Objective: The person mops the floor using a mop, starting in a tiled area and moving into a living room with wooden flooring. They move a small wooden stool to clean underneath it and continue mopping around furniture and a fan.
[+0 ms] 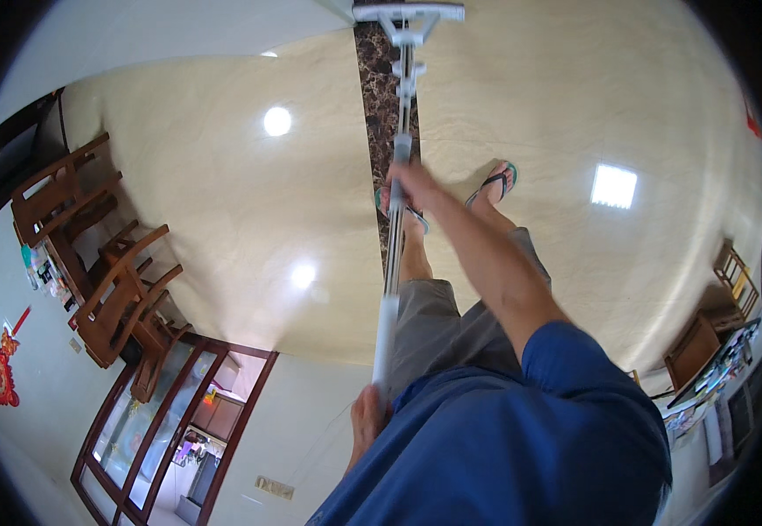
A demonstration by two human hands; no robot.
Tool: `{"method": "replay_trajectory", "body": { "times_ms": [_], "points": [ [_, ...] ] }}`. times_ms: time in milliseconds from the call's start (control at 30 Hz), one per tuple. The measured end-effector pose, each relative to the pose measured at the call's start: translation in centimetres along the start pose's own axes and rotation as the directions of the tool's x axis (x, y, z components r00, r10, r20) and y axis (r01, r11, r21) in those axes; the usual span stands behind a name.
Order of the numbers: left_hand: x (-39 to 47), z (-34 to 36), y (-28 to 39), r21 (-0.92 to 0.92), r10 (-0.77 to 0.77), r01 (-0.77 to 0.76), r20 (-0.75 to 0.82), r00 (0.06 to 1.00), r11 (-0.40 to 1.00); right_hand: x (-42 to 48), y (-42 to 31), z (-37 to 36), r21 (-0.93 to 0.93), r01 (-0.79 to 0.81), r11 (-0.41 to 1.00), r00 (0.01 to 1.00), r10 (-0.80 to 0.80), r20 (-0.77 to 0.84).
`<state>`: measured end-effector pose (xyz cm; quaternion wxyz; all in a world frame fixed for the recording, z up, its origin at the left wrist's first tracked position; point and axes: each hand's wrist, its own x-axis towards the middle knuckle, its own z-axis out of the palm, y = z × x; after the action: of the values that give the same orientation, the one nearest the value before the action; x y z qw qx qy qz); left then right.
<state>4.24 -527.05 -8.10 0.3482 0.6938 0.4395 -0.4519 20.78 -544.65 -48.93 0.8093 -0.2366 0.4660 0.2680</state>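
Observation:
A long mop pole [393, 256] of metal and pale plastic runs from my waist forward to a wide white mop head [408, 12]. My right hand [413, 184] is wrapped around the pole's grey grip near its middle. Lower down, close to my shirt, my left hand [367, 417] grips the thick whitish handle [386, 338]. The mop head lies at the top of the view, across the end of a dark marbled stone strip [374, 85] in the floor. How its underside meets the floor is hidden.
Wooden chairs [118, 296] and a cluttered table stand on the left, above a glass sliding door [170, 427]. A white wall [177, 26] borders the upper left. My flip-flop feet [500, 181] stand on glossy beige tiles [519, 79]. A desk with a monitor [716, 361] is at right.

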Motion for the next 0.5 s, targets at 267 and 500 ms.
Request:
{"method": "replay_trajectory", "body": {
  "times_ms": [267,500],
  "points": [
    [-9.4,-6.4,-17.2,0.049,-0.216,0.274,-0.488,0.845,0.960,-19.2,19.9,2.8,-0.169,-0.438,0.883,0.897,0.419,-0.140],
    [-3.2,-5.9,-13.9,0.185,-0.088,0.195,-0.468,0.879,0.963,-8.8,14.7,6.9,-0.368,-0.032,0.929,0.998,0.011,-0.061]
  ]
}}
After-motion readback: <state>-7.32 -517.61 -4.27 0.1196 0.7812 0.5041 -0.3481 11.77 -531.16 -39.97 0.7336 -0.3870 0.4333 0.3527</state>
